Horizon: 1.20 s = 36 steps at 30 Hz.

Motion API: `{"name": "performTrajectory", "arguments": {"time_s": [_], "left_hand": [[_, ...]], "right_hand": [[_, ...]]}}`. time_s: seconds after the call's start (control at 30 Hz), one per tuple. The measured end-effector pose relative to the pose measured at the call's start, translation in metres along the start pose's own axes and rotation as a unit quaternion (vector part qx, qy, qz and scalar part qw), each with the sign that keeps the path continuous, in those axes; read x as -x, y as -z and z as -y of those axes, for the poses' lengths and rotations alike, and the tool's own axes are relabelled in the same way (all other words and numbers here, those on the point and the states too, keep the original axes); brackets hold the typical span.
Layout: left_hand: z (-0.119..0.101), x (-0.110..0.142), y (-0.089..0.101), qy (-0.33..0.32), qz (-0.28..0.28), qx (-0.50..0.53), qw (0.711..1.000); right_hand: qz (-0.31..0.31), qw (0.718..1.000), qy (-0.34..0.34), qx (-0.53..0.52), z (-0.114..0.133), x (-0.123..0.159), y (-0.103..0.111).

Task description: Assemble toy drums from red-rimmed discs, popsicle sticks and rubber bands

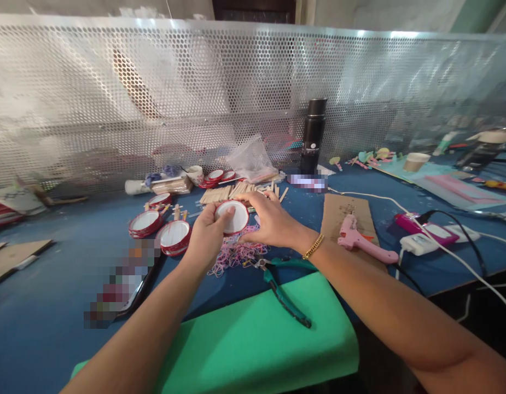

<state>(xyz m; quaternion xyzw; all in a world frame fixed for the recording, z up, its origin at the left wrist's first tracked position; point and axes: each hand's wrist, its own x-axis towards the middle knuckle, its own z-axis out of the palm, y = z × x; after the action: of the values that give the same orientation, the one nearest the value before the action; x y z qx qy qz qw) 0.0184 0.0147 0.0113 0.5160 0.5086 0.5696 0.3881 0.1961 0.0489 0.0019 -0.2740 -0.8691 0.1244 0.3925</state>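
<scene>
My left hand [209, 232] is closed on a round white disc with a red rim [237, 220], its thumb lying across the white face. Close by on the right, my right hand [271, 219] has its fingers curved and apart from the thumb; its index finger is near the disc's upper edge, and I cannot tell whether it touches. Below both hands lies a pile of pink and purple loops [236, 256]. Similar red-rimmed discs [174, 234] are stacked to the left. Wooden sticks [220, 193] are heaped just behind.
Green-handled pliers [283, 295] rest on a green foam block [253, 339]. A pink glue gun [361, 241] lies on cardboard [330, 210] at right, near cables and a power strip [419, 243]. A black bottle [313, 137] stands before the perforated metal screen [174, 82].
</scene>
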Motion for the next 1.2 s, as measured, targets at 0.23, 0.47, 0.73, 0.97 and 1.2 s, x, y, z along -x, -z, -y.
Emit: {"name": "performTrajectory", "arguments": {"time_s": [0.23,0.47,0.73,0.97,1.2], "left_hand": [[0.0032,0.0003,-0.0012,-0.008,0.009,0.017,1.000],[-0.0028,0.0000,0.0018,-0.024,0.031,-0.002,0.999],[0.0048,-0.0048,0.0023,-0.022,-0.013,-0.023,0.999],[0.0055,-0.0050,0.0036,-0.040,0.006,-0.039,0.998],[0.0060,-0.0045,0.0054,-0.067,0.032,-0.069,0.995]], "right_hand": [[-0.002,1.000,0.005,-0.005,-0.0008,-0.0005,-0.0017],[-0.007,1.000,-0.008,-0.019,-0.0018,-0.0010,0.0008],[0.008,1.000,-0.013,-0.016,-0.0040,-0.0001,-0.0004],[0.010,1.000,0.009,-0.008,-0.0020,0.0005,-0.0032],[0.010,1.000,0.016,0.006,-0.0021,0.0002,-0.0041]]}}
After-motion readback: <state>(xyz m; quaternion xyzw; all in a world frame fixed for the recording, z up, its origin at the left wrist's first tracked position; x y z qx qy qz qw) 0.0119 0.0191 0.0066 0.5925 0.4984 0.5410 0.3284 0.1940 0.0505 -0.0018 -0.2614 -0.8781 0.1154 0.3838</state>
